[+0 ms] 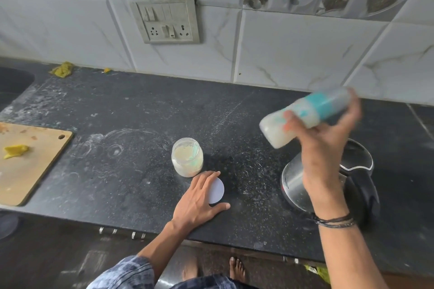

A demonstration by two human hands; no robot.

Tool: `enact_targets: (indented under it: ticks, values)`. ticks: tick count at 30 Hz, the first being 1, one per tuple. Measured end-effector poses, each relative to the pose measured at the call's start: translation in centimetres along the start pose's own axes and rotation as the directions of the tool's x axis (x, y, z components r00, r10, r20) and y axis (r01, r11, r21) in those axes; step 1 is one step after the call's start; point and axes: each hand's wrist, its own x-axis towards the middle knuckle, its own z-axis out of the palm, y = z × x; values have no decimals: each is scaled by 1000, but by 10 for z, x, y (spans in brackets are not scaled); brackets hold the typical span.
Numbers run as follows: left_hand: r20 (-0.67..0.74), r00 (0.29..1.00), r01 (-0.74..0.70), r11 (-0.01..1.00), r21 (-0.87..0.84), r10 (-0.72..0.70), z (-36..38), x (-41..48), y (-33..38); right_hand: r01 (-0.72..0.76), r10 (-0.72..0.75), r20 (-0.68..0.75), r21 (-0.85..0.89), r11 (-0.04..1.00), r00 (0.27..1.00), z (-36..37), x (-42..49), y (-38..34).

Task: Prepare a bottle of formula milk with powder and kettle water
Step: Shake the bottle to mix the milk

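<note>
The right grip (326, 148) is curled round the feeding bottle (312, 108), thumb across its milky body. It holds the bottle in the air at about 3 o'clock over the counter (117, 105), tilted with the teal cap end toward 2 o'clock and blurred. Directly beneath that wrist stands the steel kettle (293, 185), lid open, black handle at its 4 o'clock side. The left grip (202, 197) lies flat with straight fingers on a white round lid (217, 191) near the counter's 6 o'clock edge. The open powder jar (187, 157) stands just beside the lid at its 11 o'clock. A wooden cutting board (30, 162) carrying a yellow scrap (15, 151) lies at 9 o'clock, a sink (11, 84) at 10 o'clock, and a switch plate (165, 19) sits on the tiled wall at 12 o'clock.
</note>
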Motion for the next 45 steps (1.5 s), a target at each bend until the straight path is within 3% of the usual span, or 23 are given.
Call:
enact_targets:
  ticks: [2,7,11,16,18,21,27,31,36,40,45]
  values:
    - [3,1000,-1,1000,1,1,0,0,0,-6,8,61,-44,999,998,-4,1,-2]
    - [0,1000,10,1000,2,-10,1,0,-1,72,-33,-247,149,986,968,-4,8,-6]
    - [7,1000,2,1000,6,-2,2,1,-2,-136,140,-93,42,990,986,9,-3,5]
    - [-4,1000,5,1000,6,-5,3,2,-2,82,-26,-303,173,982,953,5,7,-5]
    - [0,1000,5,1000,8,-5,3,1,-3,63,-25,-261,137,989,965,7,5,-1]
    - [7,1000,3,1000,8,-3,3,1,-3,-94,97,-61,42,995,993,9,-1,6]
    - [-9,1000,2,1000,-4,-2,2,1,-1,56,-1,-296,176,983,955,7,5,2]
    - [0,1000,-8,1000,-7,8,1,1,-1,-103,107,-85,50,993,991,12,-13,14]
    - [-11,1000,-3,1000,-6,3,1,1,0,29,13,-232,175,984,973,10,-9,12]
    - [-4,1000,-7,1000,-6,7,1,0,0,-82,83,-22,42,996,996,14,-15,14]
    - [-12,1000,-7,1000,-10,6,1,1,0,71,-20,-245,200,977,969,8,-5,8]
